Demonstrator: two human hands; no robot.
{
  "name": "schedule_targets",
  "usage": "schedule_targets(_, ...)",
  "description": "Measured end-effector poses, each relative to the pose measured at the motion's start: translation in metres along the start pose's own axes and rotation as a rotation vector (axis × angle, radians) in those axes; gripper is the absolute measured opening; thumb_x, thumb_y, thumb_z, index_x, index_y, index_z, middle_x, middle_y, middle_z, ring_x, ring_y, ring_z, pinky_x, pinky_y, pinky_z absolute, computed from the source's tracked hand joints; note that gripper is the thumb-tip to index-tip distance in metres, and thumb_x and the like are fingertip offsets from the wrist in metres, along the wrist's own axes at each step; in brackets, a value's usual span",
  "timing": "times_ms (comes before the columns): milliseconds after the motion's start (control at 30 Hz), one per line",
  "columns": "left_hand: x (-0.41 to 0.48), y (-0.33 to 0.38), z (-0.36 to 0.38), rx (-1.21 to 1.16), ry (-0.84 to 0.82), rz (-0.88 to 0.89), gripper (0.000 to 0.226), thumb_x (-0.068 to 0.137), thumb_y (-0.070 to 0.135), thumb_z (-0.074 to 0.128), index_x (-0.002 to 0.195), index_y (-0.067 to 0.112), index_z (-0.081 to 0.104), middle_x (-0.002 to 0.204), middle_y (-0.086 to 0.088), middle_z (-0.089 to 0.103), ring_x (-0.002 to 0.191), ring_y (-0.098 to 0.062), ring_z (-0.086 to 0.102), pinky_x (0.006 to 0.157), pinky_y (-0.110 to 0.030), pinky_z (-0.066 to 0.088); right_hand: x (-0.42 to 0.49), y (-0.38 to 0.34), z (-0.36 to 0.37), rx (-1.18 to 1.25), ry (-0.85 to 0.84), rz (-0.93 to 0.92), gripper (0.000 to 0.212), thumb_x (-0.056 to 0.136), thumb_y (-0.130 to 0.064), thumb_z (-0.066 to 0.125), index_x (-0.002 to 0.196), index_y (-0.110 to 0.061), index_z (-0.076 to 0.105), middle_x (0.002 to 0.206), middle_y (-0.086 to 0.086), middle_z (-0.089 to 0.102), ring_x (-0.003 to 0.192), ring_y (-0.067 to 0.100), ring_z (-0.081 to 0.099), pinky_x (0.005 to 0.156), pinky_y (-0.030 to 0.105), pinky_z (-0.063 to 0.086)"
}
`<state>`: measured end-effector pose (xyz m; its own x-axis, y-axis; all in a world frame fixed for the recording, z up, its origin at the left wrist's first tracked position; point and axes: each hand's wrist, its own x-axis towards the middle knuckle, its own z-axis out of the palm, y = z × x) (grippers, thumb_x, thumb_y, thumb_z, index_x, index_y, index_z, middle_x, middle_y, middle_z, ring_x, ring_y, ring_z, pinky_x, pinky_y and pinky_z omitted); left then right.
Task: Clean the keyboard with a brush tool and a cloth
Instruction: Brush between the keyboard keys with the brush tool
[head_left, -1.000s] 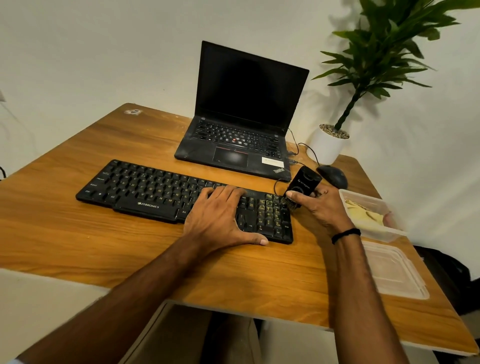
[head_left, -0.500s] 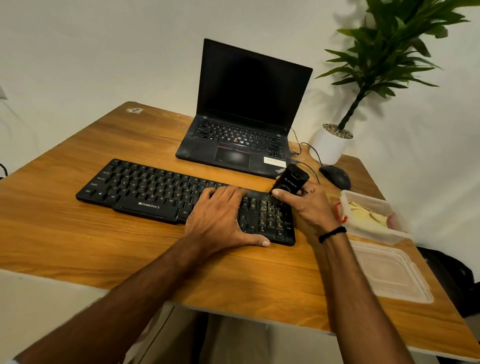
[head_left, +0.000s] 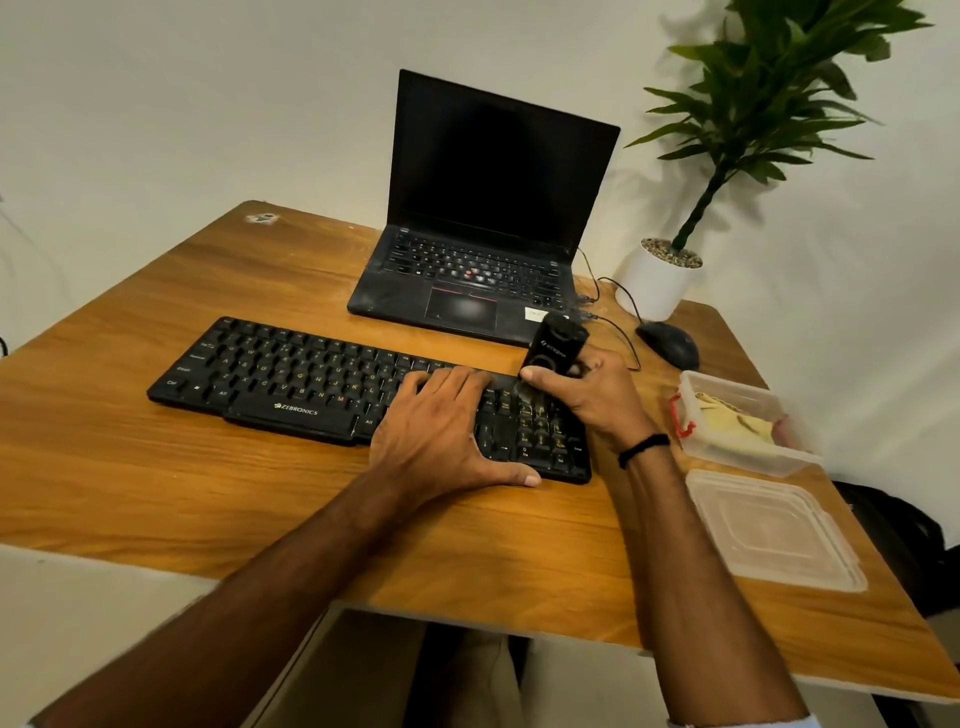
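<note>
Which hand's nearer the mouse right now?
Right. The right hand, gripping the brush tool over the numpad end of the keyboard, has the mouse just to its right. The left hand lies flat on the keys, farther left.

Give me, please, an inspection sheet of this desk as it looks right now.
Surface: wooden table, pale mark at its far left corner.
Job's things: black keyboard lies flat; black brush tool stands tilted at its right-hand keys; no cloth clearly seen.
Clutter: open laptop, screen dark; mouse; clear container with yellowish contents; clear lid beside it.
Hands: left hand rests flat on the keyboard; right hand grips the brush tool.
Cables: thin black cables run from the laptop's right side toward the mouse.
Surroundings: potted plant at the far right corner; plain white wall.
</note>
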<state>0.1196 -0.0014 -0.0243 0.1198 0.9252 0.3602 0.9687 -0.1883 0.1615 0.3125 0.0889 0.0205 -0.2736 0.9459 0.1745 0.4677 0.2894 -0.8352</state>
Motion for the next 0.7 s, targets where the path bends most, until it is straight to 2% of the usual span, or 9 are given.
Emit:
schedule_targets(100,-0.002,0.002,-0.001,0.002,-0.011,-0.016,0.125,0.058,0.110,0.034,0.145,0.021,0.044,0.143,0.003,0.052,0.129,-0.016,0.049,0.115,-0.040,0.029,0.003,0.005,-0.009,-0.024,0.183,0.019,0.027,0.075,-0.034,0.084,0.096,-0.025,0.069,0.090,-0.006,0.073,0.084,0.008,0.071,0.072,0.027,0.060)
schedule_targets(133,-0.001,0.002,-0.002,0.005,-0.013,-0.018,0.126,0.058,0.110,0.034,0.146,0.021,0.043,0.144,0.003,0.051,0.129,-0.016,0.048,0.115,-0.039,0.028,0.002,0.006,-0.009,-0.029,0.197,0.016,0.026,0.076,-0.034,0.083,0.095,-0.026,0.068,0.090,-0.007,0.073,0.084,0.007,0.070,0.071,0.026,0.059)
schedule_targets(267,-0.001,0.002,-0.003,-0.006,-0.003,-0.014,0.126,0.058,0.110,0.036,0.147,0.022,0.041,0.144,0.003,0.051,0.130,-0.015,0.048,0.115,-0.039,0.028,0.000,-0.003,0.008,-0.012,0.013,0.022,0.031,0.075,-0.032,0.085,0.099,-0.019,0.071,0.088,-0.006,0.073,0.076,0.002,0.069,0.061,0.015,0.053)
schedule_targets(333,-0.001,0.002,-0.003,-0.024,0.008,-0.017,0.128,0.058,0.109,0.040,0.150,0.019,0.038,0.146,0.001,0.051,0.131,-0.017,0.049,0.116,-0.040,0.028,0.005,-0.005,0.007,-0.050,0.122,0.022,0.029,0.075,-0.035,0.084,0.095,-0.019,0.071,0.082,-0.010,0.071,0.071,-0.001,0.067,0.057,0.012,0.049)
schedule_targets(400,-0.002,0.003,-0.003,-0.040,0.010,-0.030,0.135,0.057,0.109,0.042,0.155,0.017,0.029,0.149,-0.002,0.049,0.135,-0.018,0.047,0.118,-0.041,0.026,0.007,-0.003,0.004,-0.116,0.249,0.009,0.028,0.076,-0.038,0.083,0.093,-0.021,0.070,0.080,-0.014,0.068,0.073,-0.003,0.065,0.057,0.008,0.046)
schedule_targets(433,-0.002,0.004,-0.004,-0.049,0.006,-0.035,0.139,0.056,0.109,0.042,0.158,0.016,0.023,0.152,-0.002,0.047,0.137,-0.019,0.046,0.118,-0.041,0.026,0.006,-0.002,0.006,-0.124,0.223,0.003,0.028,0.076,-0.038,0.083,0.095,-0.022,0.070,0.083,-0.014,0.069,0.076,0.000,0.066,0.060,0.010,0.048)
schedule_targets(533,-0.002,0.004,-0.004,-0.076,-0.005,-0.050,0.146,0.056,0.109,0.043,0.162,0.015,0.007,0.155,-0.003,0.044,0.138,-0.018,0.044,0.120,-0.041,0.025,0.002,-0.006,0.018,-0.026,-0.006,0.017,0.033,0.075,-0.035,0.083,0.102,-0.022,0.069,0.094,-0.007,0.072,0.085,0.006,0.069,0.066,0.018,0.054)
schedule_targets(567,-0.002,0.003,-0.004,-0.078,-0.004,-0.054,0.148,0.055,0.109,0.043,0.163,0.015,0.003,0.155,-0.004,0.044,0.138,-0.018,0.045,0.120,-0.041,0.026,0.004,-0.007,0.019,-0.036,-0.004,0.012,0.035,0.076,-0.035,0.083,0.105,-0.020,0.069,0.095,-0.007,0.072,0.085,0.006,0.069,0.065,0.016,0.053)
schedule_targets(700,-0.002,0.002,-0.002,-0.068,-0.016,-0.064,0.150,0.053,0.111,0.040,0.162,0.017,-0.005,0.151,-0.005,0.047,0.134,-0.018,0.048,0.120,-0.041,0.027,0.011,-0.002,0.006,-0.162,0.216,0.003,0.036,0.078,-0.037,0.082,0.104,-0.015,0.071,0.090,-0.008,0.071,0.074,-0.006,0.061,0.053,0.003,0.043)
